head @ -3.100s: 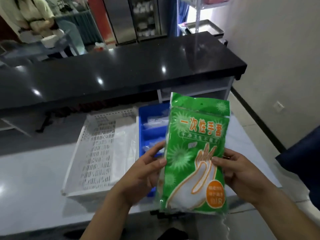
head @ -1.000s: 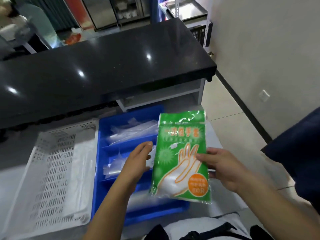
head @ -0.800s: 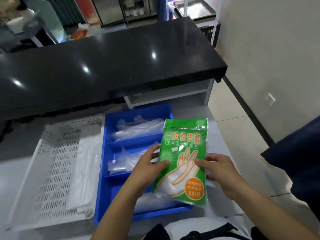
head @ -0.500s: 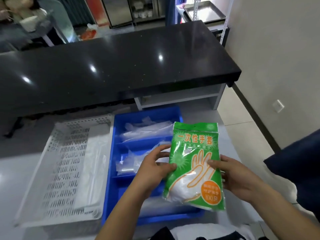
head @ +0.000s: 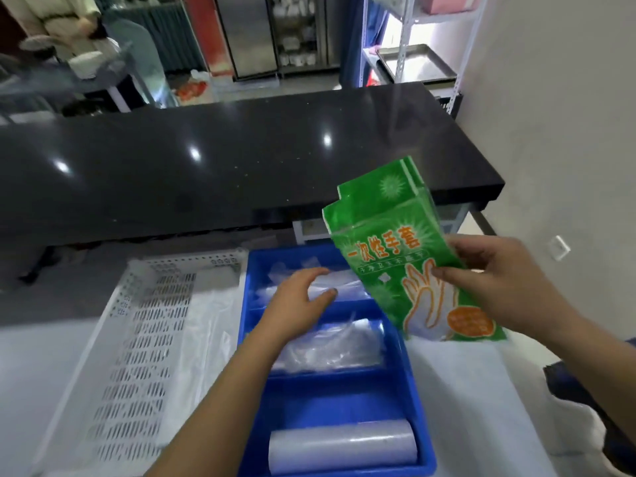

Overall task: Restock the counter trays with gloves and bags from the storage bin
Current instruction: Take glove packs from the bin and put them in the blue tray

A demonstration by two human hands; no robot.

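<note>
My right hand [head: 495,280] grips a green pack of disposable gloves [head: 395,256] by its right edge, tilted, above the right side of the blue divided tray [head: 418,407]. My left hand [head: 299,304] reaches into the tray's far compartment, fingers spread over clear plastic gloves [head: 344,282]. The middle compartment holds a heap of clear bags [head: 330,349]. A roll of clear bags [head: 340,445] lies in the near compartment.
A white perforated tray [head: 137,339] with clear film in it stands left of the blue tray on the white work surface [head: 464,407]. A black counter top [head: 241,160] runs across behind. Wall and floor lie to the right.
My left hand has let go of the green pack and dropped into the tray's far compartment. My right hand has lifted and tilted the pack to the right.
</note>
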